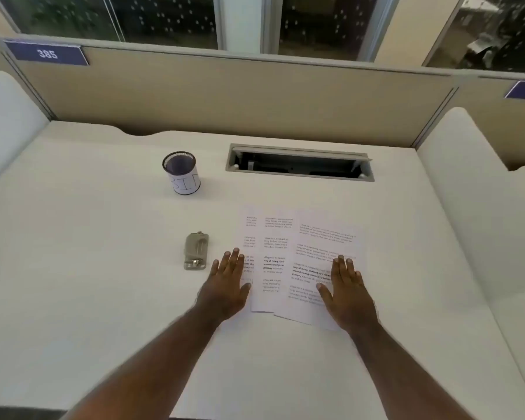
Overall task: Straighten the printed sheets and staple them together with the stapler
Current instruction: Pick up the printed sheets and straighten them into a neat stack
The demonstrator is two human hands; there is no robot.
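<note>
Your stapler point(196, 251) lies flat on the tabletop point(88, 268), just left of the printed sheets point(297, 262), with bare surface around it. Behind it stands a mesh cup point(181, 173). Your left hand point(226, 283) rests flat, fingers spread, over the sheets' left edge, gripping nothing. The sheets lie fanned and overlapping, edges out of line. Your right hand point(346, 289) presses flat on the top sheet, fingers extended. Bare tabletop continues rightward.
</note>
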